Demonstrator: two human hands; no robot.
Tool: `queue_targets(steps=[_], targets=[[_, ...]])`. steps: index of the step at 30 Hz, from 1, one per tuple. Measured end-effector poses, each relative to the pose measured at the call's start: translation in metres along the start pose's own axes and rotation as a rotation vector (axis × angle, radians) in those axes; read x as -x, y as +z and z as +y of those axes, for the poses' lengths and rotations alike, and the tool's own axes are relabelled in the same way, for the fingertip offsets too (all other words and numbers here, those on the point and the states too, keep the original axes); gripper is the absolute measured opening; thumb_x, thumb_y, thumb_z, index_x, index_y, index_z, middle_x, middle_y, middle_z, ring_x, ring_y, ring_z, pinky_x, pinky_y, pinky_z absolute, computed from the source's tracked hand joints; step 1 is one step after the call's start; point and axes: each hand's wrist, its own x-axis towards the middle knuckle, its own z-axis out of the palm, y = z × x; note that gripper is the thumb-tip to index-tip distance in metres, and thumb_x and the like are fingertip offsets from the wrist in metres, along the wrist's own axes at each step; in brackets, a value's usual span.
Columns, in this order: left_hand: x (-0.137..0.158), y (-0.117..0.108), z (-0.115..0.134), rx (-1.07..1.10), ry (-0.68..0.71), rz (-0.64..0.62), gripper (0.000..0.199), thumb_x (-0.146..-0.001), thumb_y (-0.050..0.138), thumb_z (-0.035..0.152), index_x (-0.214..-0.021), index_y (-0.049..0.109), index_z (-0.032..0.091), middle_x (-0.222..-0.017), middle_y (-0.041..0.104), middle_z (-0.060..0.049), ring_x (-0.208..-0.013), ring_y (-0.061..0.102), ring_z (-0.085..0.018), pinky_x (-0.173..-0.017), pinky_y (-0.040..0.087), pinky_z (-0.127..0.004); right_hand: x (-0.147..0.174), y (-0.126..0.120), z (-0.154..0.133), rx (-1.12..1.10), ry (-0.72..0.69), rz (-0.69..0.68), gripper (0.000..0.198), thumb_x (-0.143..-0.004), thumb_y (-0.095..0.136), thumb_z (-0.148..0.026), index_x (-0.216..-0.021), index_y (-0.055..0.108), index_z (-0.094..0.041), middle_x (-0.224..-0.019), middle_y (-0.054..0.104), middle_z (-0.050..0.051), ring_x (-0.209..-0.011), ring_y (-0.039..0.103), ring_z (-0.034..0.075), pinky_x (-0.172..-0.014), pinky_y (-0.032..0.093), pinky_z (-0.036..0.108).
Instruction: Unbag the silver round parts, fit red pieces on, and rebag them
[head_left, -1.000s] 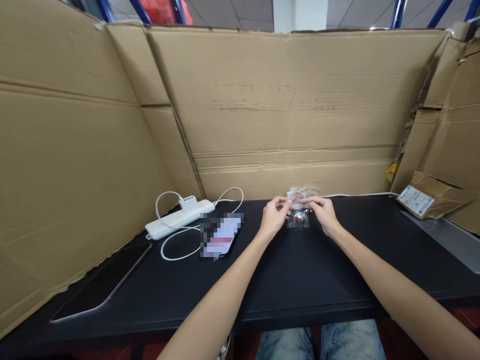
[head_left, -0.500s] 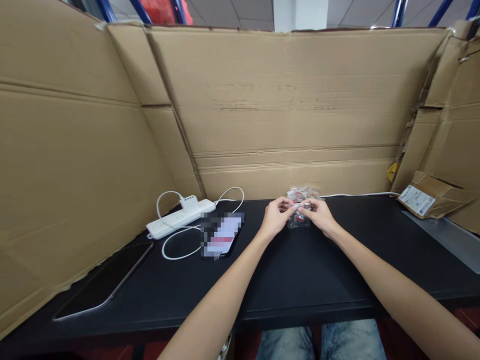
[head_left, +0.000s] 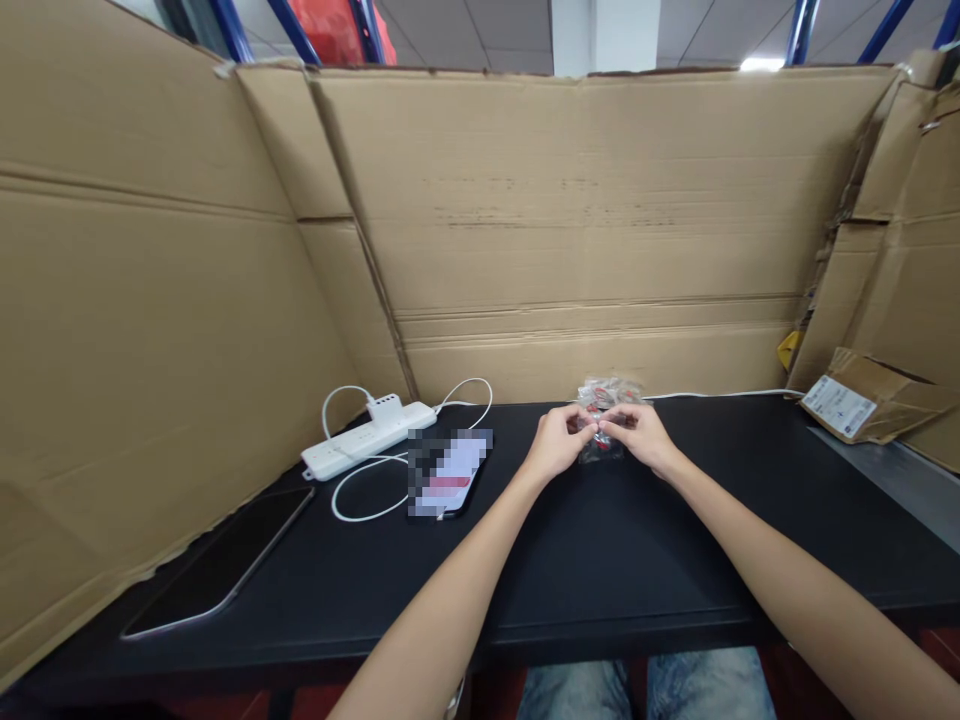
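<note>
Near the back of the black table, my left hand (head_left: 556, 440) and my right hand (head_left: 642, 436) meet with thumbs and fingertips pinched close together. Behind and below them lies a crinkled clear plastic bag (head_left: 611, 388) with small red items showing inside. Both hands are closed at the fingertips on what looks like a small piece of clear plastic. Whether it belongs to the bag beneath cannot be made out, since the fingers cover most of it.
Left of my hands lies a phone (head_left: 454, 478) with a lit, blurred screen. Beyond it are a white power strip (head_left: 367, 440) with a looped cable and a dark tablet (head_left: 217, 565). A torn cardboard box (head_left: 862, 400) sits at right. Cardboard walls (head_left: 570, 220) enclose the table (head_left: 600, 570).
My hands stay over the plastic bag and my fingertips have drawn slightly closer together. The whole view has shifted a little, with everything sitting slightly lower and to the right.
</note>
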Motion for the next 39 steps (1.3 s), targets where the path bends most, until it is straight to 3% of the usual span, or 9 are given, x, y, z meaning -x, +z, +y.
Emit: queue_targets(steps=[13,30,39], targets=[[0.004,-0.011,0.008,-0.170,0.024,-0.069,0.009,-0.076,0.061,0.021,-0.078,0.068,0.016,-0.074,0.069,-0.001,-0.068,0.060,-0.014,-0.066,0.044,-0.024,-0.003,-0.011,0.016,0.148,-0.008,-0.083,0.023,-0.071,0.070,-0.037,-0.079,0.070,-0.015,-0.070,0.068,0.004,-0.056,0.055,0.014,-0.054,0.043,0.025],[0.008,-0.007,0.018,-0.258,0.076,-0.131,0.015,-0.081,0.056,0.019,-0.081,0.070,0.015,-0.074,0.069,-0.003,-0.066,0.059,-0.015,-0.063,0.039,-0.024,0.003,0.001,0.013,0.124,-0.033,-0.106,0.023,-0.077,0.066,-0.037,-0.076,0.066,-0.015,-0.075,0.068,0.006,-0.067,0.061,0.018,-0.062,0.048,0.027],[0.008,-0.004,0.017,-0.301,0.102,-0.124,0.014,-0.082,0.056,0.020,-0.082,0.070,0.015,-0.075,0.068,-0.003,-0.066,0.057,-0.014,-0.063,0.038,-0.023,0.001,-0.007,0.015,0.308,-0.093,-0.153,0.020,-0.081,0.063,-0.033,-0.078,0.071,-0.015,-0.074,0.070,0.005,-0.069,0.061,0.019,-0.064,0.046,0.027]])
